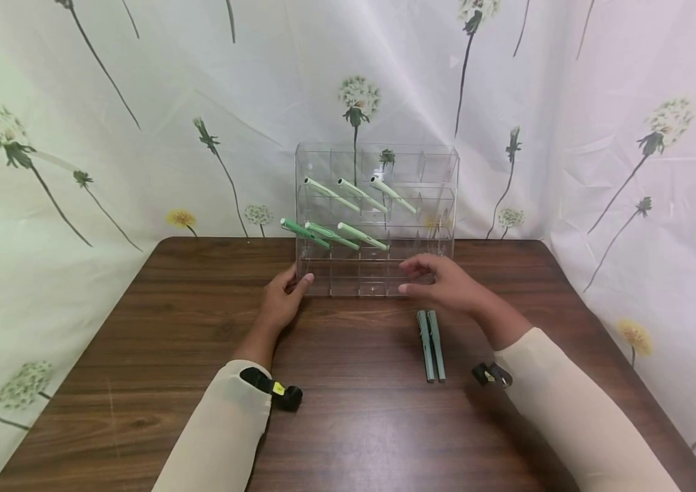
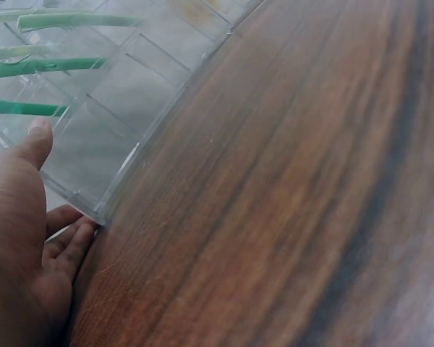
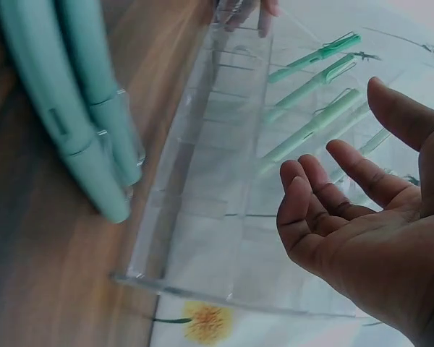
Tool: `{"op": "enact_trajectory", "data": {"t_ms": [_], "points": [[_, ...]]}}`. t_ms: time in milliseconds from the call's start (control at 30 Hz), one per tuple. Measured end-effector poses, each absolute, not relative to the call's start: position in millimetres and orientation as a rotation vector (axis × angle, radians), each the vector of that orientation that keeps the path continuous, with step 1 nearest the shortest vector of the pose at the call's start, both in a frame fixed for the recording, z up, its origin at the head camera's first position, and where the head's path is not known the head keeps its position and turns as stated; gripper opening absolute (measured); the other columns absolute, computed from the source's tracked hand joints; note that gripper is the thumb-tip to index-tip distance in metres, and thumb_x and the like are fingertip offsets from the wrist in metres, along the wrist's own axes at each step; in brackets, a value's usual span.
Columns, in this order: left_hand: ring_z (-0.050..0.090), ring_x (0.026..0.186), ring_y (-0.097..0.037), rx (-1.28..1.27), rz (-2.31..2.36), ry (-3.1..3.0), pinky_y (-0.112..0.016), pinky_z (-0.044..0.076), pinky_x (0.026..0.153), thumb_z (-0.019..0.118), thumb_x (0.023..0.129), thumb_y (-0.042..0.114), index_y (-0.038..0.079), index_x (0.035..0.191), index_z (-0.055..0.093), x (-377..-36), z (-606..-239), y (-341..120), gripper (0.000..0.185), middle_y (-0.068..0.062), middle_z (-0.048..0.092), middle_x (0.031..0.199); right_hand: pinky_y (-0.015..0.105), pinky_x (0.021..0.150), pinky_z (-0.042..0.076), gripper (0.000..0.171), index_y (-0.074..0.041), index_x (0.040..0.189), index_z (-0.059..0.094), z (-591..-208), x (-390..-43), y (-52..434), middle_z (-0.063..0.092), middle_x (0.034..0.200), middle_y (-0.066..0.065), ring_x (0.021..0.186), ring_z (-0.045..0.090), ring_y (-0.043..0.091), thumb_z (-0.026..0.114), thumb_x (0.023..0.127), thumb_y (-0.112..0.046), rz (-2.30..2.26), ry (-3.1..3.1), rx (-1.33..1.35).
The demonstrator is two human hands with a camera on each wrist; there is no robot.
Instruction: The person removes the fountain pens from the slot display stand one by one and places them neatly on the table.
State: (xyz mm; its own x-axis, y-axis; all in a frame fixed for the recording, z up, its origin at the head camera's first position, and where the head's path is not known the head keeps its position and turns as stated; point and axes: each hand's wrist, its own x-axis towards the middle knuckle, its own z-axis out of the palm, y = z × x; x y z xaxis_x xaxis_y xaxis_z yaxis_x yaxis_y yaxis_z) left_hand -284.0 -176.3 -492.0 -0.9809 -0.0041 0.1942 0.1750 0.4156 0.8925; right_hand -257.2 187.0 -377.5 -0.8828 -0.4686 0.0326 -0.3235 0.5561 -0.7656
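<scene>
Head view: grips clear rack on bench with left hand; holds right hand near rack, with fingers loosely parted, empty. Shows six green pens in rack, two bluish pens in front.

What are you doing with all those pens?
A person's left hand grips the left edge of a clear rack, while the right hand is held by its lower right part with nothing in it. Six green pens lean in the rack, three higher and three lower. Two blue-green pens lie side by side on the wooden table.
</scene>
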Motion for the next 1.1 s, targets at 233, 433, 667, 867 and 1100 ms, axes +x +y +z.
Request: {"op": "enact_trajectory", "data": {"t_ms": [233, 433, 667, 867, 1100], "points": [[0.064, 0.141, -0.036, -0.148, -1.610, -2.519, -0.054, 0.054, 0.119, 0.064, 0.111, 0.046, 0.016, 0.168, 0.045, -283, -491, -177, 0.067, -0.021, 0.066, 0.151, 0.057, 0.110, 0.058, 0.054, -0.002, 0.150, 0.061, -363, -266, 170, 0.063, 0.152, 0.021, 0.136, 0.065, 0.040, 0.079, 0.103, -0.023, -1.252, 2.598, -0.689], [0.063, 0.143, -0.037, -0.143, -1.611, -2.523, -0.054, 0.053, 0.119, 0.064, 0.111, 0.048, 0.018, 0.168, 0.045, -283, -491, -178, 0.068, -0.021, 0.065, 0.152, 0.058, 0.112, 0.056, 0.057, -0.007, 0.153, 0.060, -356, -274, 156, 0.062, 0.155, 0.016, 0.140, 0.062, 0.037, 0.078, 0.103, -0.027, -1.310, 2.592, -0.639], [0.064, 0.142, -0.036, -0.133, -1.605, -2.527, -0.054, 0.054, 0.119, 0.064, 0.110, 0.050, 0.019, 0.168, 0.045, -284, -493, -178, 0.069, -0.020, 0.066, 0.151, 0.056, 0.111, 0.056, 0.055, -0.009, 0.152, 0.060, -348, -282, 139, 0.062, 0.155, 0.016, 0.137, 0.064, 0.034, 0.078, 0.103, -0.028, -1.413, 2.551, -0.581], [0.063, 0.143, -0.036, -0.142, -1.616, -2.517, -0.054, 0.053, 0.120, 0.065, 0.110, 0.049, 0.018, 0.168, 0.045, -284, -492, -177, 0.069, -0.021, 0.065, 0.153, 0.051, 0.099, 0.063, 0.054, -0.012, 0.153, 0.058, -345, -289, 128, 0.058, 0.158, 0.018, 0.135, 0.069, 0.035, 0.078, 0.104, -0.023, -1.505, 2.493, -0.536], [0.062, 0.144, -0.036, -0.126, -1.623, -2.523, -0.054, 0.052, 0.120, 0.065, 0.110, 0.048, 0.018, 0.168, 0.044, -283, -491, -177, 0.068, -0.020, 0.064, 0.155, 0.042, 0.087, 0.066, 0.059, -0.010, 0.157, 0.054, -352, -300, 119, 0.054, 0.160, 0.023, 0.114, 0.078, 0.039, 0.077, 0.104, -0.020, -1.546, 2.480, -0.523]]}}
